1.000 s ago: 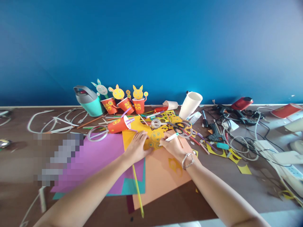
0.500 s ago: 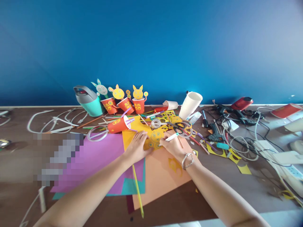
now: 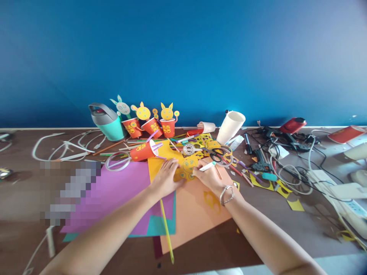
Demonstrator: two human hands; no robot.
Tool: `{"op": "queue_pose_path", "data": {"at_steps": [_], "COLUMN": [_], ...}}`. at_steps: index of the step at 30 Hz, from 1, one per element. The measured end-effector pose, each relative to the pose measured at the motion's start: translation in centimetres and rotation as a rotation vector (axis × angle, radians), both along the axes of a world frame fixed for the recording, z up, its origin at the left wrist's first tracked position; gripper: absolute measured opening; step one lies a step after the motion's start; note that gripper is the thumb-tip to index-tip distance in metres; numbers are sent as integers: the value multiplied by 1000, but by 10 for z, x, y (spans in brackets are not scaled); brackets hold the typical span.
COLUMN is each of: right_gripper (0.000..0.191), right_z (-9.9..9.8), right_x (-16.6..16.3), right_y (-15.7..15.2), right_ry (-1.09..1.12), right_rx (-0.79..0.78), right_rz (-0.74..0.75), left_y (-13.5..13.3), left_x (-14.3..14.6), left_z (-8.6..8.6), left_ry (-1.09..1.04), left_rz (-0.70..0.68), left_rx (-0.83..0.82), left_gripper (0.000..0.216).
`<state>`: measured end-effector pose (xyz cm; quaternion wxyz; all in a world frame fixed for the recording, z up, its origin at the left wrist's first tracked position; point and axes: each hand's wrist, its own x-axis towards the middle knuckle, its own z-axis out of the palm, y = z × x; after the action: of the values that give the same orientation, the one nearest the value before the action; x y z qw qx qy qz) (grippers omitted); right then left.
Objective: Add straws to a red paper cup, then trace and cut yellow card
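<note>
My left hand (image 3: 166, 176) lies flat, fingers spread, pressing on a yellow paper cut-out (image 3: 187, 168) with round drawn faces. My right hand (image 3: 210, 176), a silver bracelet at its wrist, is closed round a white pen (image 3: 208, 166) whose tip rests on that cut-out. Both hands work above an orange sheet (image 3: 195, 212) that overlaps a purple sheet (image 3: 114, 194) and a teal one.
Red paper cups with rabbit heads (image 3: 155, 122), a teal jug (image 3: 107, 121) and a white cup (image 3: 231, 126) stand by the blue wall. Scissors (image 3: 218, 154), a tape roll, straws, a glue gun (image 3: 260, 160), cables and a power strip (image 3: 342, 198) crowd the right. A yellow stick (image 3: 166, 231) lies near the front edge.
</note>
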<state>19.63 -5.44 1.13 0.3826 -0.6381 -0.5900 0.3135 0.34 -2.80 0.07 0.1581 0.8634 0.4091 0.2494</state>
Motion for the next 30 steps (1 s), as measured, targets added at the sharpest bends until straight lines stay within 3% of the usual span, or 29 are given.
{"op": "queue_pose_path", "data": {"at_steps": [7, 30], "right_gripper": [25, 23], "right_z": [-8, 4], "right_x": [3, -2], "right_y": [2, 0], "right_ry": [-1, 67], "right_rx": [26, -15], "right_rz": [21, 3], "left_y": [0, 0], "left_x": [0, 0], "left_z": [-1, -2], "left_ry": [13, 9], "left_rz": [-8, -7], "left_rx": [16, 19], "left_gripper": [33, 33]}}
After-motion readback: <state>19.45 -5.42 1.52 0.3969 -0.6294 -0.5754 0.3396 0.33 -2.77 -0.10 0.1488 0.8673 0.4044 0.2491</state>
